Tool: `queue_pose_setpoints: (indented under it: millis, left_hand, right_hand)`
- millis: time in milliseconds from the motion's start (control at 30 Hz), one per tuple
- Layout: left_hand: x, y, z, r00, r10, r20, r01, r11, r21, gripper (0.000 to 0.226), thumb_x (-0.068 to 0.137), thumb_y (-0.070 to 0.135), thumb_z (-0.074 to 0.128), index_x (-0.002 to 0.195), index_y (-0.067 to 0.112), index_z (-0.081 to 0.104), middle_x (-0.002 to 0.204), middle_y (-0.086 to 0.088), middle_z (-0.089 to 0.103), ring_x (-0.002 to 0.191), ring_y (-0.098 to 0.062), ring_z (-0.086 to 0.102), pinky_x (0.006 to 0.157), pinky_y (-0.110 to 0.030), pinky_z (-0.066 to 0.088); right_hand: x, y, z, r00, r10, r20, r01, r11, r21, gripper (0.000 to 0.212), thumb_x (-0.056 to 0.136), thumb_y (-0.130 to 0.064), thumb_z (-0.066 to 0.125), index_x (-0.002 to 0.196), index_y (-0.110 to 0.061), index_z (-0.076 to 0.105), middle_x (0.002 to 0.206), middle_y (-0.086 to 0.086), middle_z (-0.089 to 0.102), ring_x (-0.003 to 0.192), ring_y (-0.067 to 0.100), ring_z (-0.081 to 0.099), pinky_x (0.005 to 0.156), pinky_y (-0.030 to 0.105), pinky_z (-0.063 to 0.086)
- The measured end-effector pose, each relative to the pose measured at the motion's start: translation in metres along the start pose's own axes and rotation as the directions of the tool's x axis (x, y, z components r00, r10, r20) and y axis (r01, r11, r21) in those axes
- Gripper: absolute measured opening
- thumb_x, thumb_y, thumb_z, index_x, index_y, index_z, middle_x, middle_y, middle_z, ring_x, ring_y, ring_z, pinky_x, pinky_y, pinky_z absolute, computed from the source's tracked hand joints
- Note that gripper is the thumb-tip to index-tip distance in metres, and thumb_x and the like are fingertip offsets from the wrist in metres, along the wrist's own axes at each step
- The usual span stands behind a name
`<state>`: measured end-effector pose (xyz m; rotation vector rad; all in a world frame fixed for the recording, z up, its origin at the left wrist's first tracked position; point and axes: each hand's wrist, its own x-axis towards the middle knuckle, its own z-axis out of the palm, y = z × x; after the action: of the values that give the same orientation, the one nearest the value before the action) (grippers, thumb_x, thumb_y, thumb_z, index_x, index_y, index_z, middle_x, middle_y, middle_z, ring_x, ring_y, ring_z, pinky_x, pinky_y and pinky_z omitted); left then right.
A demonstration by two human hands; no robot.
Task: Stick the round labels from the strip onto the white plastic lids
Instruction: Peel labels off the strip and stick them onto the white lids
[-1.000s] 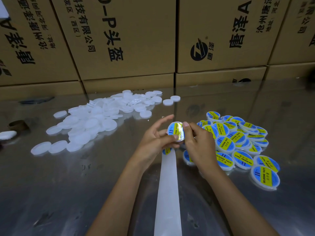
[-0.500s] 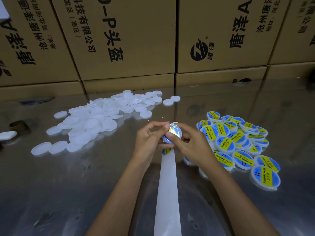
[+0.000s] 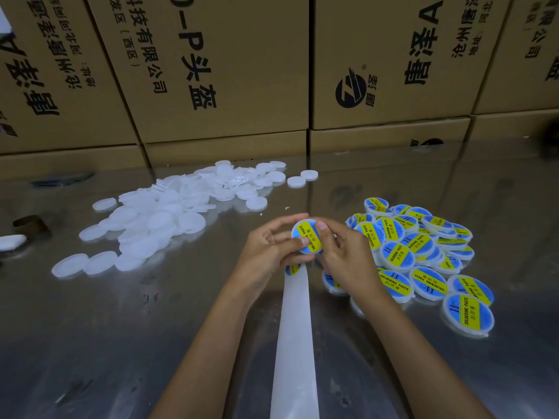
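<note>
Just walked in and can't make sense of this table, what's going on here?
A person is sticking round blue and yellow labels onto white plastic lids. Both the left hand and the right hand hold one labelled lid above the backing strip, thumbs pressing on the label. Blank lids lie heaped on the left, finished lids on the right, with cardboard boxes behind.

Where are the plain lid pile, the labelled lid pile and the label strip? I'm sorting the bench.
plain lid pile [image 3: 157,220], head view, middle of the heap.
labelled lid pile [image 3: 423,246], head view, a central lid's label.
label strip [image 3: 295,343], head view, bare backing.
</note>
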<state>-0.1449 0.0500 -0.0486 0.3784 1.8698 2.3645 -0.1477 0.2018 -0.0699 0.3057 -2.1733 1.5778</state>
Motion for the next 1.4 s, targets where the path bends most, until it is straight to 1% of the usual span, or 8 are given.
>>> queue_pose_setpoints:
  millis: [300, 533, 700, 867, 967, 1067, 1300, 1400]
  left_hand:
    - [0.000, 0.001, 0.001, 0.962, 0.039, -0.272, -0.048, 0.998, -0.027, 0.017, 0.088, 0.013, 0.075, 0.102, 0.007, 0.067, 0.090, -0.019, 0.076, 0.077, -0.030, 0.076, 0.058, -0.029, 0.060]
    - [0.001, -0.001, 0.001, 0.994, 0.010, -0.105, -0.021, 0.994, -0.106, 0.025, 0.091, 0.021, 0.068, 0.112, 0.009, 0.066, 0.103, -0.020, 0.075, 0.085, -0.031, 0.075, 0.067, -0.030, 0.062]
    - [0.002, -0.003, -0.002, 0.997, 0.000, 0.081, 0.007, 0.996, -0.088, 0.037, 0.093, -0.001, 0.064, 0.127, 0.015, 0.065, 0.116, -0.015, 0.072, 0.103, -0.030, 0.071, 0.084, -0.035, 0.061]
    - [0.001, -0.001, -0.001, 0.994, 0.023, -0.105, -0.023, 1.000, 0.000, 0.029, 0.084, -0.001, 0.075, 0.111, 0.007, 0.069, 0.102, -0.015, 0.076, 0.090, -0.030, 0.075, 0.065, -0.032, 0.063]
    - [0.001, -0.001, -0.001, 0.972, 0.045, -0.231, -0.042, 0.999, 0.018, 0.019, 0.083, 0.005, 0.078, 0.100, 0.006, 0.070, 0.090, -0.014, 0.077, 0.077, -0.027, 0.076, 0.054, -0.028, 0.059]
    - [0.002, -0.002, -0.003, 0.954, 0.076, -0.291, -0.068, 0.997, 0.038, 0.009, 0.084, 0.011, 0.078, 0.093, 0.012, 0.074, 0.089, -0.012, 0.077, 0.078, -0.024, 0.076, 0.053, -0.026, 0.057]
    - [0.002, 0.000, -0.004, 0.987, 0.023, -0.160, -0.024, 1.000, -0.005, 0.018, 0.096, 0.018, 0.064, 0.108, 0.008, 0.073, 0.099, -0.013, 0.076, 0.082, -0.026, 0.074, 0.059, -0.027, 0.061]
    - [0.002, 0.000, -0.002, 0.999, 0.003, -0.047, -0.005, 0.999, -0.041, 0.022, 0.099, 0.008, 0.058, 0.118, 0.009, 0.068, 0.110, -0.012, 0.075, 0.092, -0.025, 0.074, 0.068, -0.029, 0.062]
  right_hand:
    - [-0.005, -0.007, 0.008, 0.996, -0.013, 0.083, 0.013, 1.000, 0.006, 0.042, 0.083, -0.030, 0.078, 0.122, -0.031, 0.063, 0.048, -0.008, 0.045, 0.047, 0.004, 0.040, 0.053, 0.017, 0.036]
    - [-0.007, -0.015, 0.000, 1.000, -0.004, -0.020, 0.006, 0.994, 0.112, 0.015, 0.092, -0.015, 0.068, 0.104, -0.022, 0.068, 0.047, 0.007, 0.038, 0.046, 0.012, 0.029, 0.045, 0.024, 0.026]
    - [-0.006, -0.014, -0.003, 0.997, 0.002, -0.077, 0.006, 0.994, 0.109, 0.018, 0.099, -0.009, 0.055, 0.105, -0.016, 0.071, 0.065, -0.007, 0.067, 0.054, 0.000, 0.057, 0.053, 0.014, 0.040]
    - [-0.006, -0.010, 0.002, 1.000, -0.006, 0.018, 0.005, 0.998, 0.062, 0.024, 0.100, -0.009, 0.051, 0.110, -0.017, 0.071, 0.087, -0.011, 0.072, 0.083, 0.008, 0.067, 0.074, 0.026, 0.053]
    - [-0.006, -0.008, 0.007, 0.997, -0.015, 0.076, 0.012, 0.999, 0.036, 0.024, 0.094, -0.021, 0.065, 0.117, -0.025, 0.069, 0.056, -0.016, 0.053, 0.054, 0.002, 0.048, 0.057, 0.013, 0.039]
    - [-0.006, -0.007, 0.010, 0.992, 0.005, 0.126, -0.015, 0.997, 0.077, 0.043, 0.082, -0.025, 0.078, 0.123, -0.028, 0.066, 0.062, 0.010, 0.054, 0.058, 0.006, 0.045, 0.058, 0.027, 0.046]
    - [-0.005, -0.006, 0.008, 0.998, -0.058, -0.026, 0.058, 0.998, 0.000, 0.022, 0.085, -0.020, 0.076, 0.103, -0.029, 0.068, 0.045, -0.009, 0.042, 0.044, 0.006, 0.038, 0.049, 0.013, 0.030]
    - [-0.005, -0.006, 0.005, 0.995, -0.060, -0.080, 0.058, 0.998, -0.025, 0.017, 0.092, -0.018, 0.066, 0.101, -0.031, 0.068, 0.049, -0.004, 0.047, 0.047, 0.008, 0.042, 0.050, 0.022, 0.036]
